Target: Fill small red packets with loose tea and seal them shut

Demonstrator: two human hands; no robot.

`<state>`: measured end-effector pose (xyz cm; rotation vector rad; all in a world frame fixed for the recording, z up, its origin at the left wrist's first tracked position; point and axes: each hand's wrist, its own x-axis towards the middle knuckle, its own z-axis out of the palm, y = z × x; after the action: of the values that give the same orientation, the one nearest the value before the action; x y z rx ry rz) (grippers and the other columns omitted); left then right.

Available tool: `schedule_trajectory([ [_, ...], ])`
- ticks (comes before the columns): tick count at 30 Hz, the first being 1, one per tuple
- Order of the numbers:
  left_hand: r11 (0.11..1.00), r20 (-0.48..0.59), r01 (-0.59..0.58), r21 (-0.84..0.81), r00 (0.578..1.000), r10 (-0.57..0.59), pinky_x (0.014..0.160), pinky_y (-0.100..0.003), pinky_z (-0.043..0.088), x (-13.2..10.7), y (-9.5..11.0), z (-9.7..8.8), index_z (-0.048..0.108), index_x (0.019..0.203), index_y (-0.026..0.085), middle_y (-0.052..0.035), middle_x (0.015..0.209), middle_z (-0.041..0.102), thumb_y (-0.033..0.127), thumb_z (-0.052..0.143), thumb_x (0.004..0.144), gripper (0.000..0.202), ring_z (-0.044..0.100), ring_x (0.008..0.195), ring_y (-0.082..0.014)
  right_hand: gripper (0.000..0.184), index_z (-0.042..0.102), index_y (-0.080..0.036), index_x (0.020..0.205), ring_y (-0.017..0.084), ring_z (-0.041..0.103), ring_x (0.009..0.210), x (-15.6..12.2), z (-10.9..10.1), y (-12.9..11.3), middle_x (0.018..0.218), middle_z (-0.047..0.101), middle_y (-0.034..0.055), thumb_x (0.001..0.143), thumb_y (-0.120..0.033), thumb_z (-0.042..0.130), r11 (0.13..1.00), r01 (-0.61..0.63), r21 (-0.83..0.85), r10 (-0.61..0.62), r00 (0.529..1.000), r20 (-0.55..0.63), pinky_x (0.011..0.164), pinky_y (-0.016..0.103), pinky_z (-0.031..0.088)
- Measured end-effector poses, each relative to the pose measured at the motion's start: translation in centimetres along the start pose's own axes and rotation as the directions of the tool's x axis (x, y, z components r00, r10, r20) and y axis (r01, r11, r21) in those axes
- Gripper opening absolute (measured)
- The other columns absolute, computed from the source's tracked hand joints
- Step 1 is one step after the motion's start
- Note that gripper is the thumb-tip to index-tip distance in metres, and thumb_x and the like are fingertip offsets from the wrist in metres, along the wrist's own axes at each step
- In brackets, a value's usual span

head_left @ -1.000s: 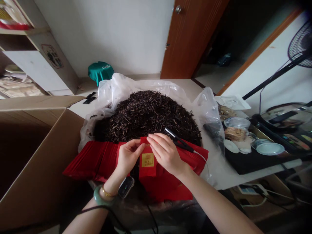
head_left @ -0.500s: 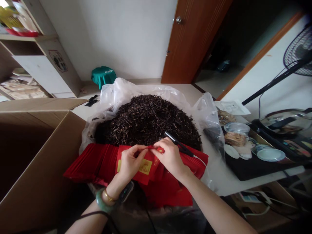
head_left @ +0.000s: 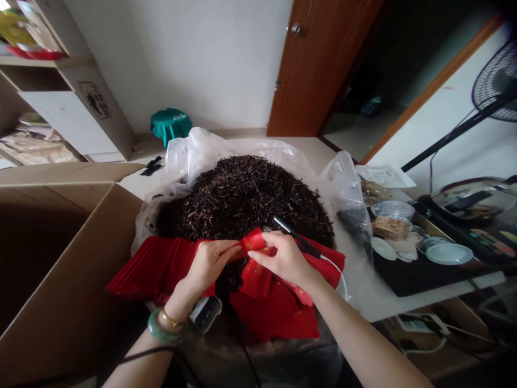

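My left hand and my right hand both pinch the top of a small red pouch with gold print, pulling its mouth apart. The pouch hangs over a row of flat red pouches laid along the near rim of a big clear plastic bag heaped with dark loose tea leaves. A black tool with a white cord lies on the pouches just behind my right hand. My left wrist wears a green bangle and a gold bracelet.
An open cardboard box stands at the left. At the right, a dark tray holds small bowls and dishes, with a pot and a fan behind. A brown door, a green stool and shelves stand at the back.
The pouch was held flat and upright with its gold label facing me; both hands have since folded its top down and spread it, so it now looks crumpled and tilted.
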<state>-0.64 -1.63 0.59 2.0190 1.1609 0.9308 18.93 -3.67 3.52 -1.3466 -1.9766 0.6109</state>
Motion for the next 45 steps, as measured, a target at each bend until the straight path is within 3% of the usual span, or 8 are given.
schedule_trajectory([
  [4, 0.997, 0.04, -0.08, 0.023, 0.996, 0.079, 0.063, -0.023, 0.055, -0.3, 0.0, 0.6, 0.075, 0.093, 0.018, -0.0057, 0.081, 0.076, 0.034, 0.051, 0.092, 0.028, 0.07, 0.068, -0.0171, 0.018, 0.065, -0.02, 0.068, 0.023, 0.066, 0.087, 0.0, 0.6, 1.3, 0.071, 0.071, 0.0028, 0.08, -0.034, 0.066, 0.999, 0.003, -0.033, -0.003, 1.0, 0.018, 0.097, 0.043, 0.046],
  [10, 0.898, -0.166, -0.21, 0.387, 0.942, 0.292, 0.093, -0.041, 0.053, -0.3, -0.9, 1.0, 0.046, 0.137, 0.021, -0.0139, 0.126, 0.062, 0.043, 0.065, 0.082, 0.063, 0.061, 0.111, -0.0281, 0.02, 0.066, -0.017, 0.1, 0.025, 0.064, 0.104, 0.0, 0.6, 1.3, 0.107, 0.07, 0.0122, 0.088, -0.028, 0.055, 0.991, -0.027, 0.134, 0.039, 0.995, -0.09, 0.091, 0.037, 0.051],
  [17, 0.781, -0.033, -0.411, 0.471, 0.876, 0.481, 0.085, -0.031, 0.055, -0.3, -1.4, 0.7, 0.047, 0.135, 0.022, -0.0102, 0.112, 0.066, 0.029, 0.055, 0.09, 0.046, 0.065, 0.098, -0.0212, 0.021, 0.07, -0.017, 0.097, 0.023, 0.068, 0.088, -0.1, 0.8, 0.3, 0.091, 0.074, 0.0039, 0.082, -0.029, 0.06, 0.831, -0.226, 0.508, 0.057, 0.944, 0.326, 0.085, 0.038, 0.054],
  [22, 0.718, 0.053, -0.462, 0.521, 0.857, 0.513, 0.08, -0.032, 0.055, -0.3, -0.9, 1.1, 0.053, 0.129, 0.016, -0.0125, 0.112, 0.069, 0.034, 0.057, 0.089, 0.044, 0.065, 0.092, -0.0223, 0.025, 0.071, -0.018, 0.094, 0.026, 0.066, 0.098, -0.2, 1.0, 0.7, 0.093, 0.074, 0.0056, 0.087, -0.034, 0.054, 0.835, -0.348, 0.426, 0.255, 0.931, 0.261, 0.093, 0.044, 0.05],
  [25, 0.685, 0.012, -0.36, 0.633, 0.89, 0.456, 0.092, -0.044, 0.049, -0.6, -0.3, 1.6, 0.058, 0.126, 0.02, -0.0123, 0.12, 0.066, 0.033, 0.064, 0.084, 0.044, 0.059, 0.109, -0.0312, 0.03, 0.071, -0.018, 0.099, 0.027, 0.064, 0.103, -0.1, 0.9, 0.8, 0.098, 0.073, 0.007, 0.088, -0.04, 0.054, 0.811, -0.377, 0.447, 0.277, 0.921, 0.275, 0.097, 0.048, 0.046],
  [30, 0.661, -0.142, -0.199, 0.724, 0.894, 0.425, 0.112, -0.06, 0.02, -1.0, 0.1, 1.7, 0.056, 0.129, 0.025, -0.0099, 0.133, 0.059, 0.031, 0.068, 0.079, 0.052, 0.032, 0.137, -0.0396, 0.048, 0.069, -0.021, 0.11, 0.025, 0.058, 0.117, 0.0, 1.0, 0.6, 0.113, 0.07, 0.0066, 0.079, -0.058, 0.063, 0.6, -0.423, 0.679, 0.158, 0.895, 0.417, 0.109, 0.044, 0.036],
  [35, 0.679, 0.049, -0.372, 0.633, 0.894, 0.444, 0.113, -0.05, 0.029, -0.4, -1.0, 1.2, 0.05, 0.133, 0.017, -0.0127, 0.131, 0.06, 0.026, 0.06, 0.085, 0.05, 0.048, 0.127, -0.0289, 0.051, 0.07, -0.019, 0.108, 0.025, 0.059, 0.114, -0.3, 2.5, 1.3, 0.113, 0.07, 0.0072, 0.073, -0.056, 0.071, 0.326, -0.493, 0.807, 0.139, 0.869, 0.475, 0.11, 0.047, 0.032],
  [45, 0.698, 0.127, -0.345, 0.627, 0.93, 0.345, 0.098, -0.053, 0.044, -0.8, -0.1, 2.0, 0.051, 0.13, 0.019, -0.0132, 0.129, 0.061, 0.029, 0.068, 0.078, 0.055, 0.051, 0.123, -0.0351, 0.08, 0.065, -0.017, 0.118, 0.028, 0.039, 0.136, 0.0, 1.6, 0.9, 0.132, 0.06, 0.0111, 0.071, -0.08, 0.049, 0.601, -0.513, 0.613, 0.139, 0.823, 0.551, 0.118, 0.046, 0.016],
])
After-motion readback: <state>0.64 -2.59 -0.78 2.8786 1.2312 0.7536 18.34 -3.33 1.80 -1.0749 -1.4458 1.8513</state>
